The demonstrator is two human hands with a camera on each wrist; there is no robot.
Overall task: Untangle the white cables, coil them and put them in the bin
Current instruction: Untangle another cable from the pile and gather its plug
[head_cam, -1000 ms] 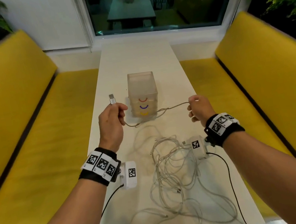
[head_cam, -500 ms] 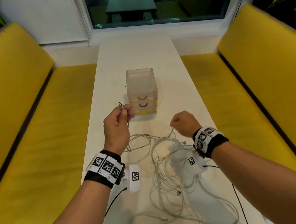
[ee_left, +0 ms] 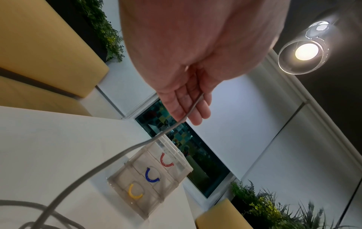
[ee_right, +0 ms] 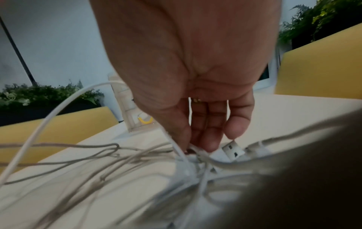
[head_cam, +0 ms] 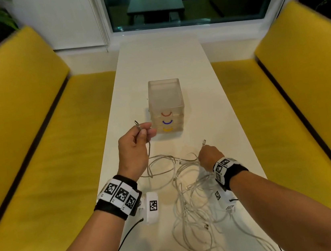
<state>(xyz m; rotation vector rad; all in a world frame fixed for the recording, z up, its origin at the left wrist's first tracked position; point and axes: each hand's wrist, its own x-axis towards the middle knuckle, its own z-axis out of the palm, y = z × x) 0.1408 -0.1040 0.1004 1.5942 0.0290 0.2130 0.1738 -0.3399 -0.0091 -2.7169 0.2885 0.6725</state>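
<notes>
We are facing the bin (head_cam: 166,106), a translucent box with red, blue and yellow handle marks, standing open-topped mid-counter (head_cam: 162,62); nothing is showing inside it. Our left hand (head_cam: 135,148) is pinching one cable end (head_cam: 137,124) in a closed grip just left of the bin. Our right hand (head_cam: 210,157) is grasping strands of the white cables (head_cam: 193,201), which are lying tangled across the near counter, reaching toward its near and right edges. The far counter is lying open beyond the bin.
</notes>
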